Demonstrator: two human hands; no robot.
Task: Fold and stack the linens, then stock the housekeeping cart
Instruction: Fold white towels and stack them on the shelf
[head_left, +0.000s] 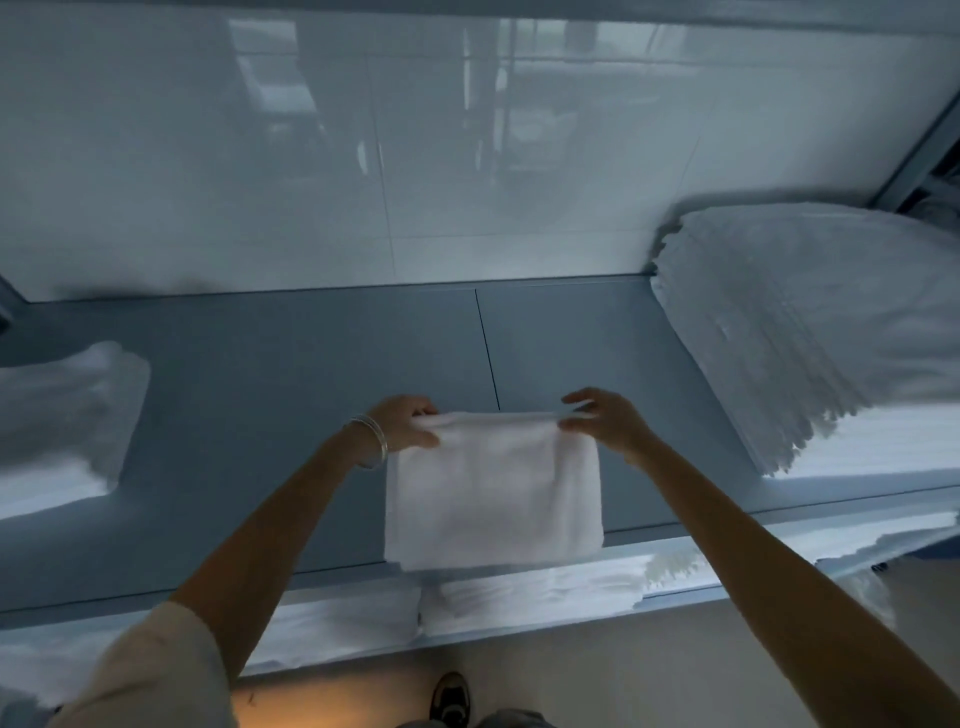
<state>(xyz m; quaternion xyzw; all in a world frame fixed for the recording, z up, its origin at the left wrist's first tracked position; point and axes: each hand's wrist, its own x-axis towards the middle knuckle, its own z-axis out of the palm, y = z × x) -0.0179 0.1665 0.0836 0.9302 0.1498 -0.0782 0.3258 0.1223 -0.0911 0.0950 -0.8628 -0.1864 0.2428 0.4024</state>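
Folding is looking well along: a tall stack of folded linens (810, 322) is sitting at the counter's right end, a smaller pile (62, 410) at the left, with more filling the shelf below (519, 597). No cart is showing, so stocking seems still ahead. The grey counter (311, 374) is running along a glossy white wall (363, 156). Above its front edge a white towel (493, 493) is hanging, each grip, left hand (405, 426) and right hand (602, 421), pinching a top corner.

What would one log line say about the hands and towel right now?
left hand: pinches towel corner | right hand: pinches other corner | white towel: folded, hanging over table
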